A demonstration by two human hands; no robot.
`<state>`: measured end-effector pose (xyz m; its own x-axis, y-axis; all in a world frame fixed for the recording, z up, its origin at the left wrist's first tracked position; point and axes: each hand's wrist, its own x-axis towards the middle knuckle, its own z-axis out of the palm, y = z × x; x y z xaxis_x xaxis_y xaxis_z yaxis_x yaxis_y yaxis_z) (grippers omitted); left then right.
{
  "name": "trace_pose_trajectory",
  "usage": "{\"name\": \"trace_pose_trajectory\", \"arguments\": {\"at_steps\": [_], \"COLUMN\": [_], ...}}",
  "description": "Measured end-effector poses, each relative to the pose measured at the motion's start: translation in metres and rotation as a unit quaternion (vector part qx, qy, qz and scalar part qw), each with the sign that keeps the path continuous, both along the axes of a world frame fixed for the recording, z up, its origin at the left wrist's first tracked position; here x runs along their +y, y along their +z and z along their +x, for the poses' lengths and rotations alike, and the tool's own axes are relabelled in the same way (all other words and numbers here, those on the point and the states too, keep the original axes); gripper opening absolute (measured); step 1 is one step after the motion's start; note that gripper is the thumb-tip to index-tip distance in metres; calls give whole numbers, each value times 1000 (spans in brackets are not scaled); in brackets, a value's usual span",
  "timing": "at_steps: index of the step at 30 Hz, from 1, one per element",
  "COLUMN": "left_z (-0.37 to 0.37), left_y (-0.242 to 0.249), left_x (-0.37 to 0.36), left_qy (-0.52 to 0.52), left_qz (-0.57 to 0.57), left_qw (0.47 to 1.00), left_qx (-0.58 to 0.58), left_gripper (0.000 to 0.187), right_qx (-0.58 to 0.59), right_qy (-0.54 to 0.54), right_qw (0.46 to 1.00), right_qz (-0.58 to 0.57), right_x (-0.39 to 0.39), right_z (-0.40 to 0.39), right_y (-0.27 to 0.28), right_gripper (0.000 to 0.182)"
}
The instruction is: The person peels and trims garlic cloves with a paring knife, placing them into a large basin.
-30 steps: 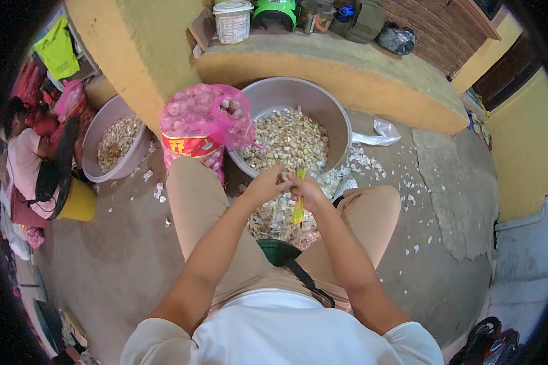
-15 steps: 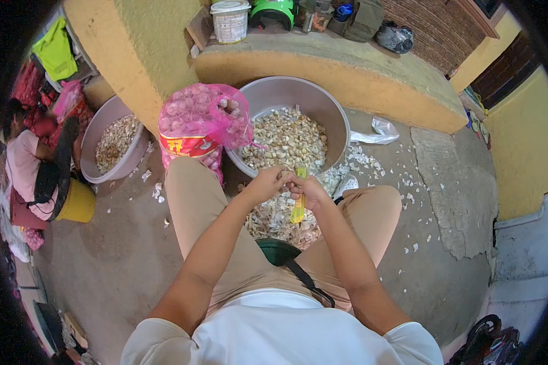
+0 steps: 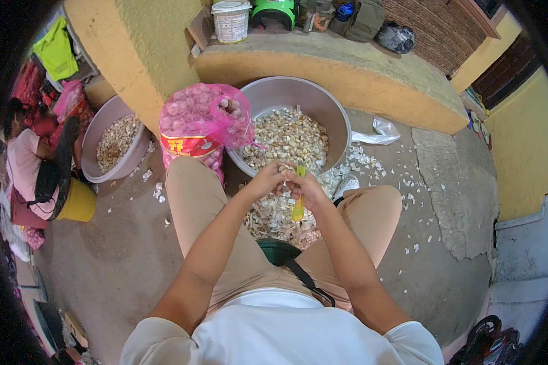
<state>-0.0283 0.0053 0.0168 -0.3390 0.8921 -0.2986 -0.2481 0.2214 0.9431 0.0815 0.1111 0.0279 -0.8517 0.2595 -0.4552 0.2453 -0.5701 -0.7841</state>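
Note:
My left hand [image 3: 268,181] is closed, its fingertips pinching a small pale garlic clove [image 3: 285,173], mostly covered by the fingers. My right hand [image 3: 311,190] is wrapped round a yellow utility knife [image 3: 298,211], which stands roughly lengthwise between my knees; the blade is too small to make out. Both hands meet fingertip to fingertip, just in front of a big grey-mauve basin [image 3: 341,115] holding many garlic cloves [image 3: 293,137]. Below them, papery garlic skins [image 3: 274,219] lie heaped between my legs. A pink mesh bag of garlic bulbs [image 3: 192,112] leans against the basin's left side.
At the left, a person [image 3: 27,158] sits by a second basin [image 3: 88,167] of garlic and a yellow bucket [image 3: 78,201]. Behind my basin runs a low concrete ledge [image 3: 335,70] with a white pail [image 3: 231,23] and green helmet [image 3: 273,11]. Skins litter the floor.
Both hands stay in nearly the same place, with small finger movements at the clove. The yellow knife has tilted slightly. The person at the left has barely moved.

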Motion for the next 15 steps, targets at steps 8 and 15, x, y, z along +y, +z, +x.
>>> {"name": "trace_pose_trajectory", "arguments": {"at_steps": [8,15], "left_z": [1,-3], "left_y": [2,12], "left_x": [-4,-9], "left_qy": [-21,-67], "left_qz": [-54,-56], "left_qw": [997,996], "left_qx": [-51,-24], "left_gripper": [40,34], "right_qx": [-61,-14], "right_qy": [32,32], "right_qw": [992,993], "right_qz": [106,113], "right_x": [3,7], "right_z": [-1,2], "right_y": [-4,11], "right_gripper": [20,21]}}
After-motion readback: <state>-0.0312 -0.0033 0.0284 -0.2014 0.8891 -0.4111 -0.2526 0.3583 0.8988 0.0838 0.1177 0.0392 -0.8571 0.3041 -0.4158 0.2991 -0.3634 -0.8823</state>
